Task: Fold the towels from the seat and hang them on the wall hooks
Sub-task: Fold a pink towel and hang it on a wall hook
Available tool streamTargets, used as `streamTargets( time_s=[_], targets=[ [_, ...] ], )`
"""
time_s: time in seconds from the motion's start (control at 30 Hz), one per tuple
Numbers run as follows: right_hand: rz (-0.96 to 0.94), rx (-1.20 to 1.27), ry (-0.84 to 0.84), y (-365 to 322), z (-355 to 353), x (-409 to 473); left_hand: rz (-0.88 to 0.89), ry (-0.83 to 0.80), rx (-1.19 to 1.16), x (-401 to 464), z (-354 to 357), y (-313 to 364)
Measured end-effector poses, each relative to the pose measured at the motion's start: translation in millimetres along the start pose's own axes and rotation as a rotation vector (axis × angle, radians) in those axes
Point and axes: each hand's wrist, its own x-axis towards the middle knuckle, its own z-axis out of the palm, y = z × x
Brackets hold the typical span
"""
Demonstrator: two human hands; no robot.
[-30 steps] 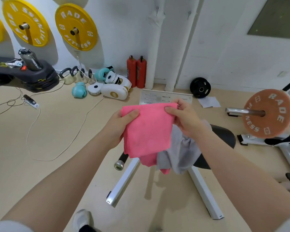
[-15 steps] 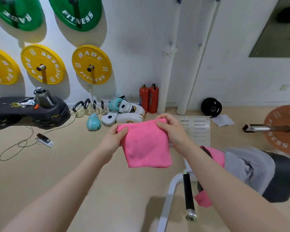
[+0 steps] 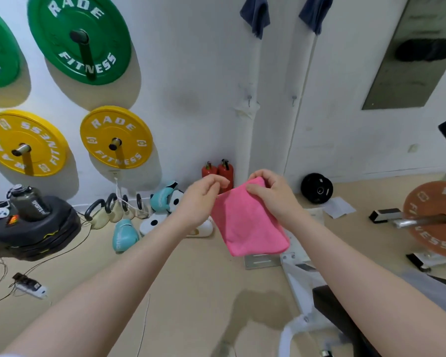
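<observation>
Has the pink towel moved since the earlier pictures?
Yes. The pink towel went from above the seat leftward toward the wall, now hanging just before the red fire extinguishers.

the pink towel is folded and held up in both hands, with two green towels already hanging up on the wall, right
Not quite: the two towels already hanging on the wall are dark blue, not green. The head view shows the folded pink towel held by the left hand and right hand.

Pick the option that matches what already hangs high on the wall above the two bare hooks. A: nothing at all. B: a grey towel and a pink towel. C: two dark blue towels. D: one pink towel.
C: two dark blue towels hang at the top of the wall above the bare hooks, while the pink towel is held in both hands.
</observation>
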Motion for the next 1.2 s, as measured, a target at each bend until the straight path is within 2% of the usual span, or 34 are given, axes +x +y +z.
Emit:
streamTargets(
  time_s=[0.1, 0.17, 0.33, 0.4, 0.5, 0.7, 0.87, 1.0, 1.2],
  targets=[
    [0.013, -0.025, 0.005, 2, 12, 73, 0.180, -0.150, 0.161, 75, 3, 0],
    [0.013, -0.066, 0.019, 2, 17, 122, 0.219, -0.191, 0.225, 124, 0, -1],
    [0.039, -0.151, 0.024, 9, 15, 228, 0.369, -0.109, 0.628, 235, -5, -27],
    [0.028, -0.180, 0.034, 16, 17, 263, 0.370, -0.073, 0.662, 272, -2, -41],
    [0.012, -0.220, 0.042, 30, 23, 314, 0.332, -0.073, 0.565, 333, 0, -67],
    [0.012, -0.381, -0.158, 57, 20, 436, 0.337, -0.146, 0.403, 467, 0, -114],
    [0.078, -0.600, -0.154, 89, 9, 548, 0.208, -0.325, 0.213, 593, -3, -145],
    [0.149, -0.443, -0.039, 121, -1, 614, 0.106, -0.444, 0.022, 678, 7, -168],
    [0.213, -0.308, 0.049, 168, -11, 693, 0.083, -0.532, -0.034, 753, 56, -195]
  ],
)
